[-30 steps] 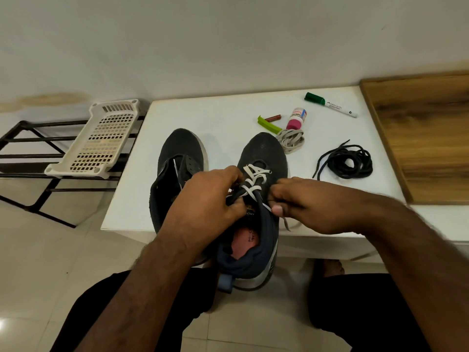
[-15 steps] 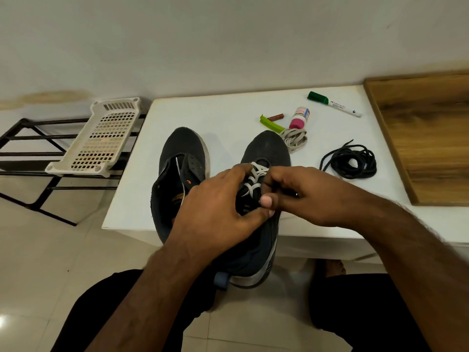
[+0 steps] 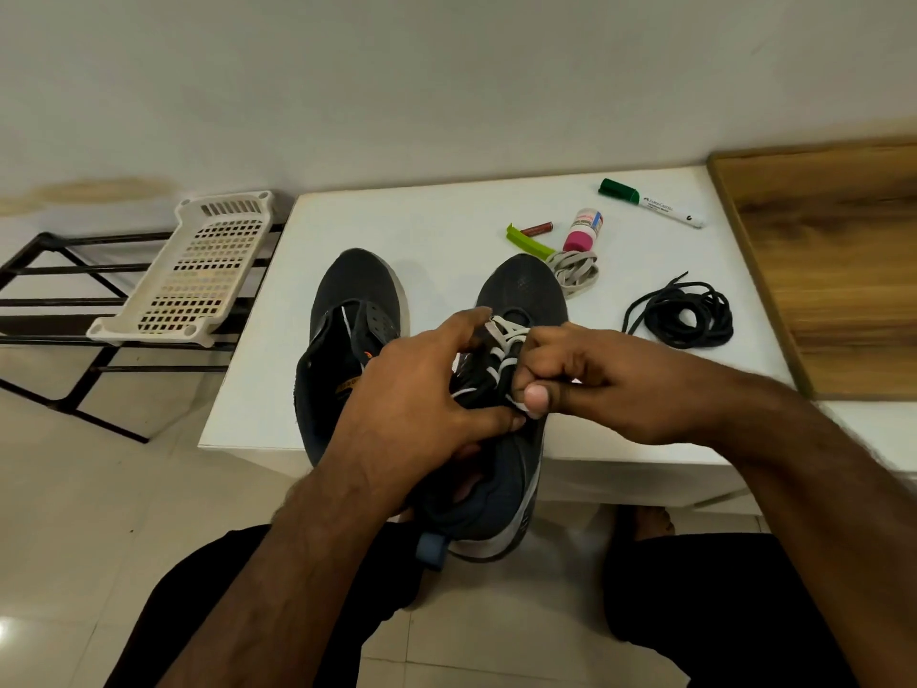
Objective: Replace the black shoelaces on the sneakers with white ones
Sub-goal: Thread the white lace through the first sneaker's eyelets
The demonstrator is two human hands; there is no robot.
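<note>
Hands work over the right sneaker [image 3: 516,290], its heel overhanging the surface's [image 3: 446,230] near edge for reach: left hand [image 3: 422,389] grips the tongue area, right hand [image 3: 595,384] pinches the white lace [image 3: 506,335]. Black laces [image 3: 685,315] lie coiled aside. At the far edge, a marker [image 3: 660,208] reads "Faber-Castell".

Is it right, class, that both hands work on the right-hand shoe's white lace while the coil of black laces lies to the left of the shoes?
Not quite. The head view shows the coil of black laces to the right of the shoes. Both the left hand and right hand do work on the right-hand shoe's white lace.
</note>
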